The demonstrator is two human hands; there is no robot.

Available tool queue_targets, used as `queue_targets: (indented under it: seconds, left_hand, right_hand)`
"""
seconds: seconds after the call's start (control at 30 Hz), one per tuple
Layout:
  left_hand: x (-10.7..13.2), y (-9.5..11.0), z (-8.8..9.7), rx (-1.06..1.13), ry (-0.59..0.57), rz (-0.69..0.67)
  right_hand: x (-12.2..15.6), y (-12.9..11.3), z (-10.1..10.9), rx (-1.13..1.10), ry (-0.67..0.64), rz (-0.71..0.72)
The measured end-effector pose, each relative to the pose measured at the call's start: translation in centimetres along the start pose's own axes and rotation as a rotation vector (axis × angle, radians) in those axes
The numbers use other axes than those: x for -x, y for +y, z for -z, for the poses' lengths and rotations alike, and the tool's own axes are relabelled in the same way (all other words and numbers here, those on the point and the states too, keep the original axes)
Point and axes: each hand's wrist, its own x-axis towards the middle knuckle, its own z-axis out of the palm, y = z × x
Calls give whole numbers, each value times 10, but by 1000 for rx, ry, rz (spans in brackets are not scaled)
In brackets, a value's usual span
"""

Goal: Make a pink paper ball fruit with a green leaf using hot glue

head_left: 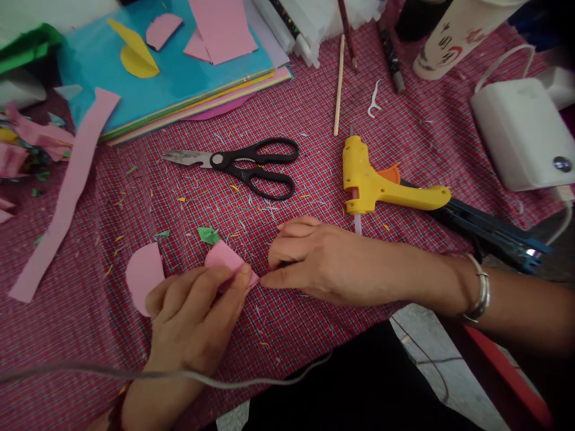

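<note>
My left hand [197,311] pinches a small folded pink paper piece [224,257] against the red checked cloth [314,120], fingers curled over it. My right hand [314,263] rests beside it, fingers bent, with a fingertip touching the pink piece's right corner. A pink half-round paper cutout [142,275] lies just left of my left hand. A small green scrap [208,234] sits above the folded piece.
Black scissors [251,164] and a yellow glue gun [381,182] lie beyond my hands. A stack of coloured paper sheets [179,72] is at the back left, a long pink strip [67,191] at left, a white box [521,131] at right. A grey cord [224,377] crosses near my wrist.
</note>
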Motion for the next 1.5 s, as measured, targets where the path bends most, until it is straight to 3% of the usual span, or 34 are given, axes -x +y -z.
queue_targets:
  seconds: [0.17, 0.23, 0.53, 0.73, 0.9, 1.07, 1.33, 1.5]
  left_hand:
    - [-2, 2, 2, -355, 8, -305]
    - [-4, 4, 2, -394, -9, -332]
    - [8, 14, 1, -432, 1, -287]
    - [6, 23, -6, -391, 151, -203]
    - [7, 31, -12, -453, 125, -167]
    - [21, 40, -21, -391, 189, -80]
    - [32, 43, -31, -463, 205, -135]
    - [26, 45, -29, -458, 194, -176]
  right_hand:
    - [0, 0, -3, 35, -3, -9]
    - [0, 1, -4, 43, 1, -7]
    - [-3, -5, -2, 71, -15, -35]
    - [-7, -8, -6, 155, -38, -51]
    - [-8, -14, -6, 216, -68, -61]
    - [-13, -16, -9, 211, -14, -89]
    - [-28, -12, -23, 290, -113, -123]
    - [-27, -12, -24, 299, -95, -135]
